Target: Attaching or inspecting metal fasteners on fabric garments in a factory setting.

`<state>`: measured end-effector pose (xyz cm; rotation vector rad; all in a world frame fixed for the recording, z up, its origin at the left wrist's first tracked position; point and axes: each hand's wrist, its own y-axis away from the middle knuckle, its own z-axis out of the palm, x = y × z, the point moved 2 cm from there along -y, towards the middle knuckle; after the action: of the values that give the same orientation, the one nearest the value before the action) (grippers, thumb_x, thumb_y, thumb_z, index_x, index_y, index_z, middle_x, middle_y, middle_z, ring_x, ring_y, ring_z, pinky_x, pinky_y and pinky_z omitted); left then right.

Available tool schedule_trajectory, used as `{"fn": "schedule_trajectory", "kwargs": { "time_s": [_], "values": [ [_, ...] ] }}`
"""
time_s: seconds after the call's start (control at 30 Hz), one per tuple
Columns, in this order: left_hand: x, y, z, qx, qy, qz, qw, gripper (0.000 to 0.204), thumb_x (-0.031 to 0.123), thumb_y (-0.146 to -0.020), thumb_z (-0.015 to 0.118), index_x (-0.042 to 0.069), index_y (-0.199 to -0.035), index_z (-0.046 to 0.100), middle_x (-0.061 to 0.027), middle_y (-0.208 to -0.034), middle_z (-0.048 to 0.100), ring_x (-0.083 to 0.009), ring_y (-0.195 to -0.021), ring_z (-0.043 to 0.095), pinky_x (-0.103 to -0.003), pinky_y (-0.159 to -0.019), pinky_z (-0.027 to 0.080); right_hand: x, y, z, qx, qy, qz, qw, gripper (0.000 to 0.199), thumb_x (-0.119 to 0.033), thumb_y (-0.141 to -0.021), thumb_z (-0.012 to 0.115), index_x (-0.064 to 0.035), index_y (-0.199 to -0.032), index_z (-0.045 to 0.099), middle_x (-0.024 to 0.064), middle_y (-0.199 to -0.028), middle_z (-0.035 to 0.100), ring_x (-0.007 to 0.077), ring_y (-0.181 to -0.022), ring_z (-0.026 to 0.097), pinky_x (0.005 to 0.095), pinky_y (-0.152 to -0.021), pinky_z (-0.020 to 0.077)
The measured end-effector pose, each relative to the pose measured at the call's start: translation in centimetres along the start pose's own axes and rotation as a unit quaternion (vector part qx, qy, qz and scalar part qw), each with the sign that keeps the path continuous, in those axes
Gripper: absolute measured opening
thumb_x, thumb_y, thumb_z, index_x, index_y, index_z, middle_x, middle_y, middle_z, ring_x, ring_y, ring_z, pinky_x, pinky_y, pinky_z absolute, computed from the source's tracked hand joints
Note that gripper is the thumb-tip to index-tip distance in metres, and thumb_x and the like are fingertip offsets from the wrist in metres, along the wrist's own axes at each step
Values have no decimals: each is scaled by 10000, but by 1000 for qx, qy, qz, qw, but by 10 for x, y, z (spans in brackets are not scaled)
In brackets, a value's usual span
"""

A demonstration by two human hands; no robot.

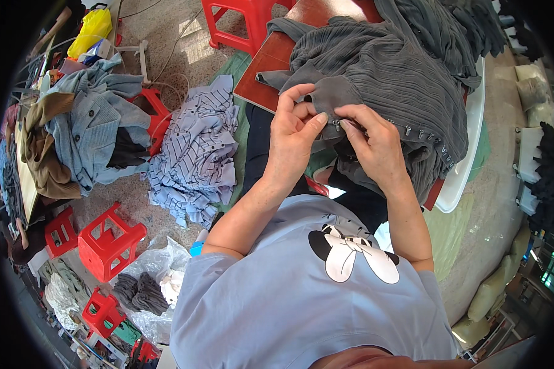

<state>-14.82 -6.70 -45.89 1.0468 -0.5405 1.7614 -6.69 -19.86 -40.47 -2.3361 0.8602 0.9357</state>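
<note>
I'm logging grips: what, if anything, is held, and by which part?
The grey garment, pinched at its edge by the left hand and right hand, near small metal pieces.

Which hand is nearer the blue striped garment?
Left. The left hand is to the right of the blue striped garment; the right hand is farther right, at the grey garment.

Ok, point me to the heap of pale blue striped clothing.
In the head view, the heap of pale blue striped clothing lies left of centre, between the person's left hand and the grey-blue buttoned cardigan.
</note>
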Motion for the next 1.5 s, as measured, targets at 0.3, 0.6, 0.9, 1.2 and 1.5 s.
{"fn": "schedule_trajectory", "kwargs": {
  "time_s": [0.3,0.6,0.9,1.2,1.5],
  "values": [
    [-6,2,4,2,3,13,1000,367,-31,-956,547,40,-1301,441,-61,-1051,634,-76,-920,591,-211,-803,476,7,8,0,-11,-12,29,999,120,-46,-902,646,-21,-992,570,145,-854,660,301,-750,680,362,-661,516],
    [-11,-2,-4,15,-56,-21,998,205,-11,-965,546,32,-1163,508,-12,-957,559,-57,-830,515,-207,-709,418,19,10,-10,-87,-320,152,931,100,-109,-998,559,-12,-988,534,36,-832,552,79,-743,475,266,-678,445],
    [-11,-2,-3,23,-25,-26,999,232,-16,-967,541,18,-1193,497,-27,-963,563,-61,-846,530,-212,-750,443,6,27,-20,-129,-131,84,979,144,-3,-872,667,-18,-1014,649,63,-786,636,130,-708,651,247,-624,485],
    [-6,2,3,11,-25,-7,1000,239,-26,-970,537,11,-1201,488,-43,-991,569,-67,-874,543,-214,-783,461,12,8,6,-14,14,8,1000,169,10,-861,674,-39,-1009,609,136,-890,694,220,-761,726,318,-641,536],
    [-8,3,4,21,8,-13,1000,234,-24,-973,536,9,-1200,487,-43,-1002,565,-66,-898,546,-213,-806,463,6,33,-1,11,18,72,997,166,-153,-976,547,-32,-1087,518,131,-836,645,292,-695,663,376,-656,508]
  ]
}}
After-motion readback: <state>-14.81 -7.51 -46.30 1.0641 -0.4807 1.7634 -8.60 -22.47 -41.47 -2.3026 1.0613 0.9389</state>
